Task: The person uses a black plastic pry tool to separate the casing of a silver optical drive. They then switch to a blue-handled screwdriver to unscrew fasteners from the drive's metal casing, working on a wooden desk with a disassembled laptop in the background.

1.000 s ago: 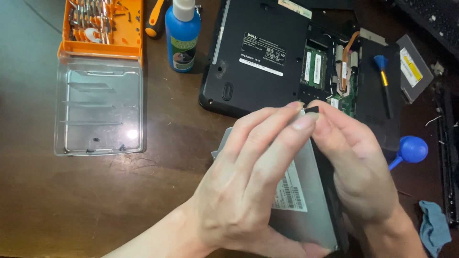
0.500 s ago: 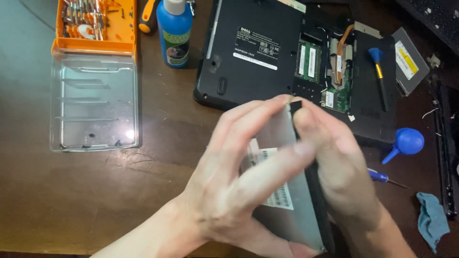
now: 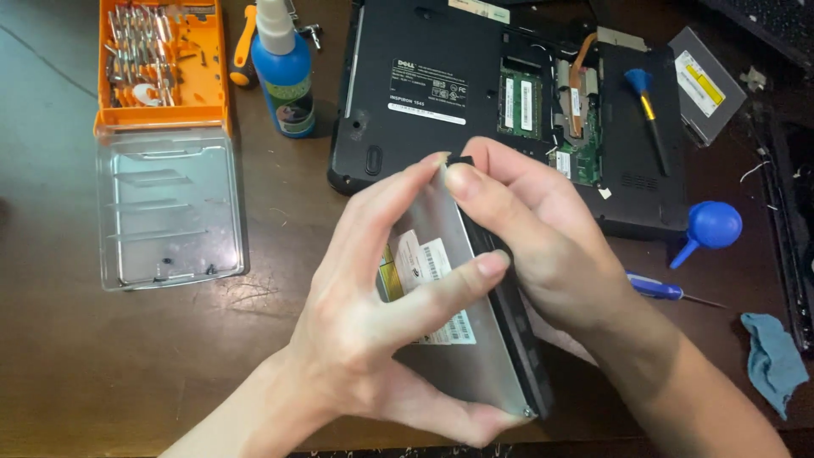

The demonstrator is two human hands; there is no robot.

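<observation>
both hands grip a flat grey disc drive (image 3: 458,331) held up over the table: the left hand (image 3: 373,314) is closed around its face, the right hand (image 3: 543,246) pinching its top corner. farther off, a clear lid (image 3: 170,212) lies open, its orange tray (image 3: 165,59) holding metal bits, beside a laptop (image 3: 441,76) lying bottom up.

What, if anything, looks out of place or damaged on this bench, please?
The laptop lies upside down with its bottom cover off, boards exposed. Both hands, left and right, hold a removed drive. Nothing looks broken or spilled.
</observation>
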